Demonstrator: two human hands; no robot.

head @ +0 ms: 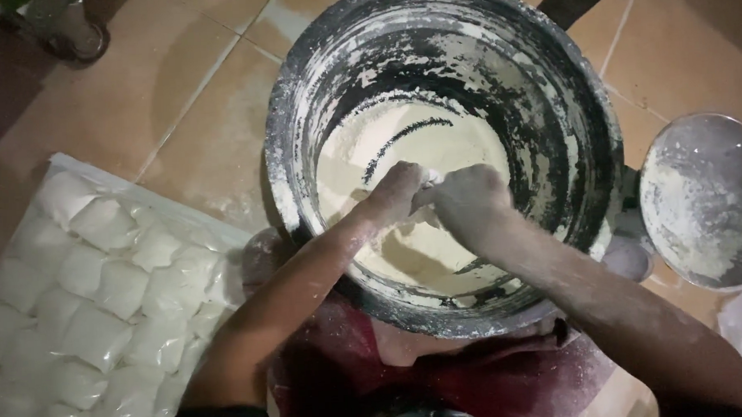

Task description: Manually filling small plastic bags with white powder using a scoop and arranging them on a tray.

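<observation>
A large dark drum [599, 135], its inner wall smeared with white powder, stands on the tiled floor between my knees. Pale flour [401, 133] covers its bottom. Both my arms reach down into it. My left hand [393, 193] and my right hand [468, 201] meet over the flour, fingers closed together on a small white bag [430, 178] that barely shows between them. Both hands and forearms are dusted with powder.
Several filled clear bags of white powder [103, 300] lie in rows on a sheet at the left. A round powder-dusted lid [704, 197] rests on the floor at the right. A dark object [69, 30] stands at the top left.
</observation>
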